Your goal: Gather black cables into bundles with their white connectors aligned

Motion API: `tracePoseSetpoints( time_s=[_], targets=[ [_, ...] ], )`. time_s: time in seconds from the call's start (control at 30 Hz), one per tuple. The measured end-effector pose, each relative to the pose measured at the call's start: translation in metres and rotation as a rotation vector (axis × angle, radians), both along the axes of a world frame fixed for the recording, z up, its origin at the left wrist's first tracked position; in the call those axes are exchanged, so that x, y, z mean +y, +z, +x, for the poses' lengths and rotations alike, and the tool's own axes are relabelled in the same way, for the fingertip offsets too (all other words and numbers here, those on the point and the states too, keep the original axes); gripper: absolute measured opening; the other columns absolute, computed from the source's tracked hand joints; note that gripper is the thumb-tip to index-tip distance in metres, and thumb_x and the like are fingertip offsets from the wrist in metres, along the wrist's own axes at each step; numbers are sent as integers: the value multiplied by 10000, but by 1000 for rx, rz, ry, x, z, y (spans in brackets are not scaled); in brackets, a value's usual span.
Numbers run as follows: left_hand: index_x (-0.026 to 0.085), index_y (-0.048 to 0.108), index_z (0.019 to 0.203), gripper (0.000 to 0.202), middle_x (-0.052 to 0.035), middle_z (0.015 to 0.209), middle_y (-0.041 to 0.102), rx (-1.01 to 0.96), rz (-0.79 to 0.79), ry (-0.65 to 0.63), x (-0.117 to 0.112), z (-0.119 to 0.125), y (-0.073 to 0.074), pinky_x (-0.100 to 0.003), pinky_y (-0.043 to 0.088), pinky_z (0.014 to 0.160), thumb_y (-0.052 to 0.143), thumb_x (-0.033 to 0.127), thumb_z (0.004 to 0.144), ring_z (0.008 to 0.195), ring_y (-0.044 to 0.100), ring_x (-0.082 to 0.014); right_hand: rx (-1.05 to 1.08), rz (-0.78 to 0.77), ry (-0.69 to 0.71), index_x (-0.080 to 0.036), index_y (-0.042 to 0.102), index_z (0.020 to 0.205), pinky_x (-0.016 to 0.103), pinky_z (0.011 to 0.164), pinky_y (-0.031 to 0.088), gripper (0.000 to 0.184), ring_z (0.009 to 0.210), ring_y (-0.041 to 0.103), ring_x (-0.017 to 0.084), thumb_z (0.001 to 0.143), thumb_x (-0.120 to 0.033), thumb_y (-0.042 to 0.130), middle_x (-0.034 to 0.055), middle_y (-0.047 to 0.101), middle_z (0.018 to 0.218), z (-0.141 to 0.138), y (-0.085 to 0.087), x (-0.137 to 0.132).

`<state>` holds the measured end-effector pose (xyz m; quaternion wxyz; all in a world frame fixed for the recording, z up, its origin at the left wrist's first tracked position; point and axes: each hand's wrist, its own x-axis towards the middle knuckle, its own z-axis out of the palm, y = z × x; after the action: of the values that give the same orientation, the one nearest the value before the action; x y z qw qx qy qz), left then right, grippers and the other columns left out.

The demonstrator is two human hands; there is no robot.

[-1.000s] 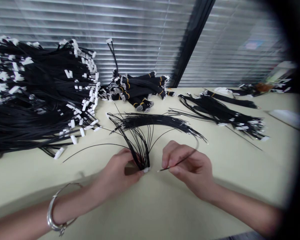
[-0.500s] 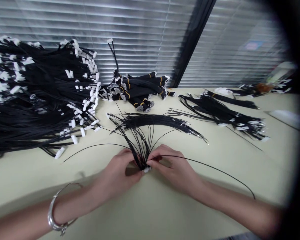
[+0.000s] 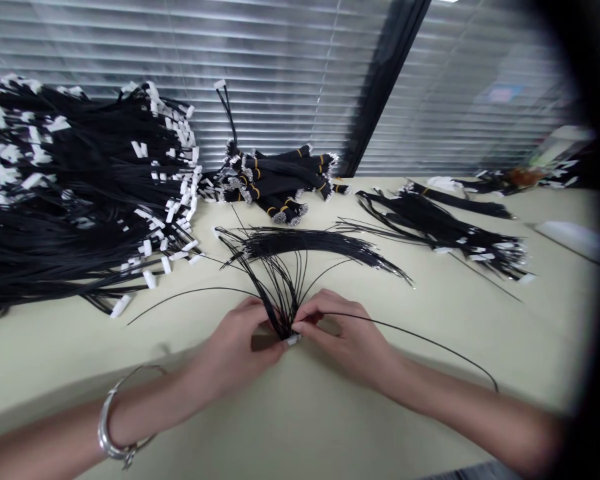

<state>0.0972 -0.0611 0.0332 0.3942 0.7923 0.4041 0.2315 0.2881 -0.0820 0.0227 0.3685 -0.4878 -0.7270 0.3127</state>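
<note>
My left hand (image 3: 237, 347) pinches a small white connector (image 3: 292, 339) with several thin black wires (image 3: 280, 297) fanning up out of it. My right hand (image 3: 347, 337) is closed in a pinch on one black wire (image 3: 420, 340), its tip held at the connector; the rest of that wire trails right across the table. Both hands meet just above the pale table (image 3: 305, 413). A silver bracelet (image 3: 111, 427) sits on my left wrist.
A big heap of black wires with white connectors (image 3: 75, 193) fills the left. Banded black bundles (image 3: 280, 180) lie at the back by the blinds. Loose wires (image 3: 320, 243) lie behind my hands, and more wire piles (image 3: 445, 227) sit at the right.
My right hand has brought its single wire leftward from free space to the connector; the wire's tail now trails to the right. My left hand has stayed put.
</note>
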Motion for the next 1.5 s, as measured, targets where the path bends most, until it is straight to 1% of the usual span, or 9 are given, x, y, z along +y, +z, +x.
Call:
tracePoseSetpoints(
  time_s=[0.3,0.53,0.8,0.93,1.2,1.27,1.37,1.43,1.5],
  targets=[
    [209,642,931,227,-23,950,607,-5,-23,2,1,1,1,-287,487,830,582,108,737,919,583,-174,-14,29,-4,-232,616,809,289,717,435,34,808,538,152,831,-242,592,3,604,802,-2,1,-1],
    [220,638,914,224,-13,937,597,-37,-10,-7,0,0,-4,-265,486,811,576,100,736,908,581,-162,-13,14,-12,-233,614,807,286,726,438,27,808,541,146,827,-242,597,-3,601,804,-3,1,-1],
    [201,642,934,233,-24,947,597,2,-48,2,-2,1,5,-277,479,834,582,96,735,923,578,-166,-40,8,-4,-227,610,799,278,709,435,33,801,536,143,826,-237,595,0,594,799,-3,0,1],
    [194,638,912,208,-25,937,587,1,-52,13,-2,1,7,-270,487,822,579,99,737,897,585,-160,-64,37,11,-227,605,814,276,717,429,24,812,527,143,831,-236,590,-1,594,803,-5,-1,0],
    [188,637,897,186,-25,916,587,4,-25,8,0,0,-1,-273,491,799,576,117,736,876,582,-161,-139,98,45,-214,588,817,268,748,406,29,821,507,138,835,-196,573,-16,604,794,-6,-3,-1],
    [192,636,899,183,-24,916,581,1,-12,12,0,-1,-4,-273,491,793,581,130,737,865,585,-160,-117,64,47,-214,594,827,263,745,408,21,831,514,137,833,-204,576,-14,602,815,-7,-3,-1],
    [198,634,906,182,-21,911,578,-2,-5,26,0,-1,-6,-275,497,774,592,146,736,846,593,-161,6,-86,41,-210,596,829,242,681,422,60,777,537,122,850,-229,543,-10,597,819,-7,1,0],
    [206,636,924,188,-21,922,579,-24,-22,19,-1,-1,-7,-274,503,780,587,160,748,849,595,-159,126,-176,21,-192,587,803,233,629,426,113,713,543,113,863,-261,520,-4,587,777,-5,5,7],
    [210,636,955,195,-27,952,576,-57,-66,16,-1,0,-7,-273,512,789,583,198,768,849,601,-156,251,-224,-7,-177,562,811,236,574,425,144,625,534,109,856,-310,533,-3,573,699,-2,10,22]
  ],
)
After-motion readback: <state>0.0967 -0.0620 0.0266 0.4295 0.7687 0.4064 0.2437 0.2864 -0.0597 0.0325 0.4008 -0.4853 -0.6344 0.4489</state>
